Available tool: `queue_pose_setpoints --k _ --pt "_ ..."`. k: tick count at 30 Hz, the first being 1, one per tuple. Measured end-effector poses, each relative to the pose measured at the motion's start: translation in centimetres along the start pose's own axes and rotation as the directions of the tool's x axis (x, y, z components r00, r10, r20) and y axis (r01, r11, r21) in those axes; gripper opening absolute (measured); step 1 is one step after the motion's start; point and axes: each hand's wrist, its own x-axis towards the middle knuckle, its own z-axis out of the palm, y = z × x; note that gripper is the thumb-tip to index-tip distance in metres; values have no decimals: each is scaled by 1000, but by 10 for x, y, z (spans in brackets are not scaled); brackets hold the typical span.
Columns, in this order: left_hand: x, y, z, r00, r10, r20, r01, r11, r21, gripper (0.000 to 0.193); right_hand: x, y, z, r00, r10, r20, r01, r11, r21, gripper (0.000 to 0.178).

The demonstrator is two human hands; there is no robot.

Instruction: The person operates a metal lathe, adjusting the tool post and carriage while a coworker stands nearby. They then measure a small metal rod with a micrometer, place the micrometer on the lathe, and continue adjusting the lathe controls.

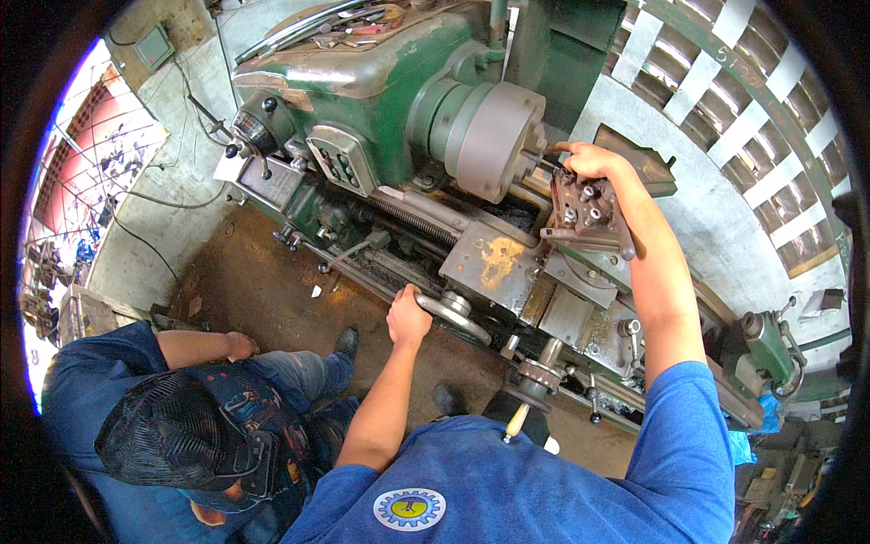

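Note:
My left hand (409, 316) is closed round the rim of a metal handwheel (459, 323) on the lathe carriage. Across the lathe, my right hand (591, 160) is held over the tool post (589, 208), close to the grey chuck (497, 145). Its index finger stretches toward the chuck face; the other fingers are partly hidden. A short dark metal piece (547, 164) shows between chuck and tool post, just under the fingers; I cannot tell whether they touch it. Below the carriage, a cross-slide crank (517, 422) with a pale handle lies near my shirt.
The green headstock (362, 82) carries loose tools on top. A person in a dark cap (168, 426) crouches or leans close on my left. The green tailstock (766, 340) stands at the far right of the bed. Levers and a long lead screw (408, 220) run along the lathe front.

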Motion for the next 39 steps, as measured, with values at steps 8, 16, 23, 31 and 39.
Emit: queue_pose_setpoints --k 8,16,23,31,39 --pt "11 2 -1 1000 -8 5 8 1000 -2 38 16 19 -2 999 -45 -14 45 997 63 63" --pt "10 2 -2 1000 -10 8 10 1000 -20 36 41 55 2 940 100 -327 -169 967 -189 44" --pt "13 2 1 999 -30 -11 29 999 -28 30 43 58 6 970 -83 -229 49 988 -148 44" --pt "13 3 -2 1000 -17 -2 17 1000 -2 29 25 33 -2 997 -22 -78 18 998 -58 45" --pt "14 2 -2 1000 -28 2 28 999 -20 32 21 27 -1 995 -40 -92 39 999 -7 53"
